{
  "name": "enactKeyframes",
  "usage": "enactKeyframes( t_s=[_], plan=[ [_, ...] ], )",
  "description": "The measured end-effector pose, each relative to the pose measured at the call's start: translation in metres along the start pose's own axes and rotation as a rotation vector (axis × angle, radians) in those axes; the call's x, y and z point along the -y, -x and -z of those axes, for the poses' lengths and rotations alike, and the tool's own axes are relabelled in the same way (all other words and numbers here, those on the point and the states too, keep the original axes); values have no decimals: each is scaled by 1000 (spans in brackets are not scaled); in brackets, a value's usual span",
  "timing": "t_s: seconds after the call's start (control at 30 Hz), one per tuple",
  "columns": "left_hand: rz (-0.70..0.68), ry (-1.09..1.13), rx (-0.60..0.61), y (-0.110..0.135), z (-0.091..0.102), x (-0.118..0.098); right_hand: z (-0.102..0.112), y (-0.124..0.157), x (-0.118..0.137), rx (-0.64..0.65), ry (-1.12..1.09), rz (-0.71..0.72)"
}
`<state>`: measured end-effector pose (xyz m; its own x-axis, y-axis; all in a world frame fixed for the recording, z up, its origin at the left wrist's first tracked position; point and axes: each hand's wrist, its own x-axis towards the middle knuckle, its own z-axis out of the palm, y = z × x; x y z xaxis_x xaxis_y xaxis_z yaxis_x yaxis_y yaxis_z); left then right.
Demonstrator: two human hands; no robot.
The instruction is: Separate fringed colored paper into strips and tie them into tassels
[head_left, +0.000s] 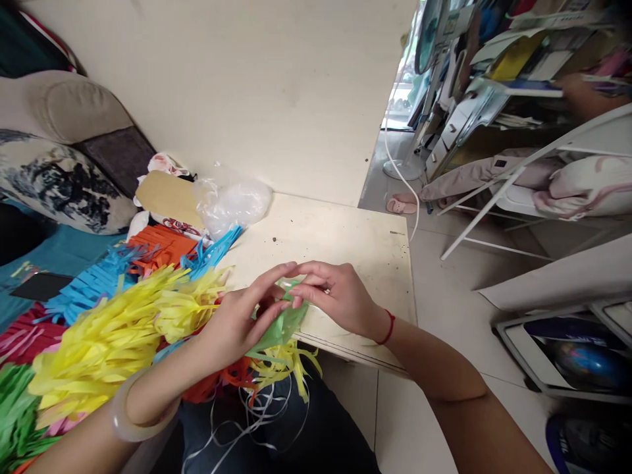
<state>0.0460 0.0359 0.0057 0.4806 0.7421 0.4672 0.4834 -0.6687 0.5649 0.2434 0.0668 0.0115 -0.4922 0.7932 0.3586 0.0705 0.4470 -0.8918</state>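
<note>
My left hand (241, 316) and my right hand (336, 296) meet over a folded green tissue-paper piece (281, 326) at the near edge of a low cream table (345, 237). Fingers of both hands pinch the green paper between them. Fringed yellow paper strips (281, 365) and orange ones hang below the green piece, with thin white ribbon (247, 415) trailing down over my lap. A pale bangle sits on my left wrist, a red cord on my right.
A heap of fringed paper tassels lies left: yellow (123, 329), blue (99, 280), orange (162, 243), green (14, 408). A clear plastic bag (232, 201) and brown card (165, 194) sit behind. Cushions at far left; folding rack (518, 178) and cluttered shelves right.
</note>
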Motion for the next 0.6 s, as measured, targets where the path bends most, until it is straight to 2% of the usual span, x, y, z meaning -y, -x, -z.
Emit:
enactKeyframes(
  t_s=[0.1, 0.23, 0.3, 0.4, 0.43, 0.5, 0.53, 0.6],
  plan=[
    [-116, -221, 3, 1, 1, -1, 0, 0, -1, 27, 75, 9],
    [-198, -501, -12, 2, 2, -2, 1, -4, -2, -20, 122, 114],
    [-207, -609, -20, 2, 6, -3, 5, -6, 0, -17, 11, 158],
    [-214, -809, -4, 3, 17, 0, 23, -7, 10, -36, -290, 176],
    [-217, -882, 10, 5, 23, 3, 33, -5, 15, -87, -373, 167],
    [-213, -988, 45, 12, 39, 12, 60, 2, 25, -293, -400, 176],
    [-201, -1013, 55, 17, 48, 18, 75, 8, 30, -447, -326, 206],
    [-172, -1041, 44, 31, 67, 27, 106, 22, 36, -740, 52, 331]
  ],
)
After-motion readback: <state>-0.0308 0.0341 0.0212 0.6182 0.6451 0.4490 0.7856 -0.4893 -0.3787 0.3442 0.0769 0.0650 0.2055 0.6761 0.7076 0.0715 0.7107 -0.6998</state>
